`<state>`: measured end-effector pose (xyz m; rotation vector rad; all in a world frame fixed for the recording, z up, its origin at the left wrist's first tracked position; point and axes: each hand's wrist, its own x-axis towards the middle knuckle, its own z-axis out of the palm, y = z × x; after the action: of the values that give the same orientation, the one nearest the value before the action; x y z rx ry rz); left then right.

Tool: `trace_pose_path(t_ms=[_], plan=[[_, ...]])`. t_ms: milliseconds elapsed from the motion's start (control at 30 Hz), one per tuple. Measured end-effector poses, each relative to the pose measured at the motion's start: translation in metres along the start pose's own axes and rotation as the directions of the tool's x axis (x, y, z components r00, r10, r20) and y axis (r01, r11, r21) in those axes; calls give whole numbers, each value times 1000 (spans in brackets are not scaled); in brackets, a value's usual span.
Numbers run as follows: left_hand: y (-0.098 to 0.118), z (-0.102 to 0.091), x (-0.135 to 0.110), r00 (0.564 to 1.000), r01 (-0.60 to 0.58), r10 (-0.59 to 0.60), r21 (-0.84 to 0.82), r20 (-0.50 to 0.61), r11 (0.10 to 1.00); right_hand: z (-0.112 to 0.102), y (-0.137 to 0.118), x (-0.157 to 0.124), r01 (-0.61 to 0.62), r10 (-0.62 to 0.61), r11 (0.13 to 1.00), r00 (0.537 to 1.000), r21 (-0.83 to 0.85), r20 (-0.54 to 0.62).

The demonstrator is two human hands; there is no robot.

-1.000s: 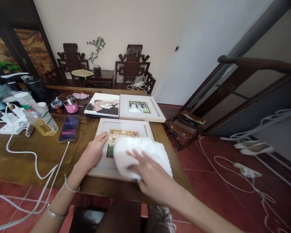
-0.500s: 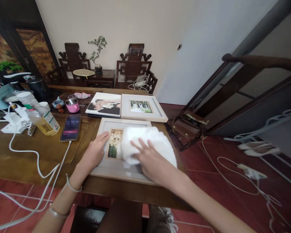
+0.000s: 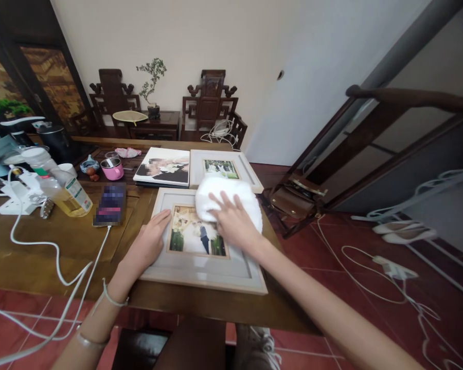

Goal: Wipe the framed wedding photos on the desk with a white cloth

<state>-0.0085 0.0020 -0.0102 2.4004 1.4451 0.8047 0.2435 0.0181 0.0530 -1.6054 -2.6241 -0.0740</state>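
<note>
A pale framed photo (image 3: 200, 267) lies flat on the near right corner of the wooden table (image 3: 61, 241). My left hand (image 3: 148, 244) rests flat on the frame's left border, fingers stretched out. My right hand (image 3: 233, 221) presses a white fluffy cloth (image 3: 224, 192) with spread fingers onto the frame's far right corner. The picture under the glass is mostly uncovered.
Behind lie a second framed photo (image 3: 231, 167) and a photo album (image 3: 164, 167). Left of the frames are a phone (image 3: 110, 204) on a white cable, an oil bottle (image 3: 64, 187), a pink cup (image 3: 112, 168) and a power strip (image 3: 17, 192). Cables (image 3: 386, 264) trail on the red tiled floor.
My right hand has pushed the cloth from the frame's near middle away to its far right corner, uncovering the picture. My left hand has stayed put.
</note>
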Motion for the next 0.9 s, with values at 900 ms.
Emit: trace_pose_path(t_ms=[900], plan=[[-4,3,-2,999,-34,34,-15,-25,999,9,-2,25,76,-77,997,995,-14,-58]])
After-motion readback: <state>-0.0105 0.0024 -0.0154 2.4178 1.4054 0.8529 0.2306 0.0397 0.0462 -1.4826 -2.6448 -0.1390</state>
